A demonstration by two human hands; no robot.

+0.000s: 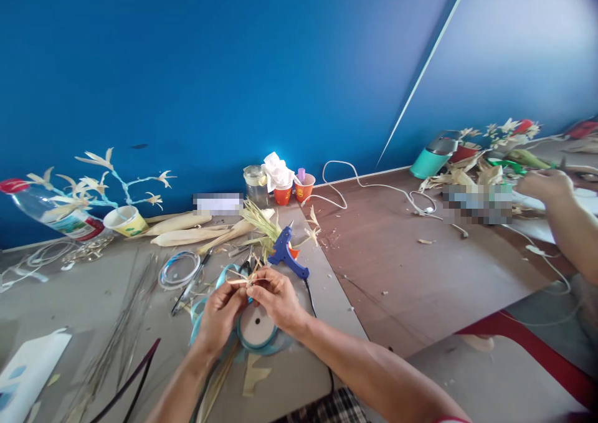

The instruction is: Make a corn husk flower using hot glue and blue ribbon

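Observation:
My left hand [221, 312] and my right hand [279, 297] meet at the front of the table, fingertips pinched together on a small corn-husk flower [246, 281] with thin pale strips sticking out. The fingers partly hide it. Right below them lies a spool of light-blue ribbon [256, 327], with loose loops of the ribbon to its left. Just beyond my right hand a blue glue gun [287, 255] stands with its nozzle pointing up. Dry corn husks [191, 235] are spread behind my hands.
At left, finished husk flowers on blue stems stand in a paper cup [125, 221] beside a tilted plastic bottle [60, 214]. Thin wires [124, 314] lie nearby. Red cups [303, 189] and a jar [255, 185] line the wall. Another person's hand [549, 186] is at far right.

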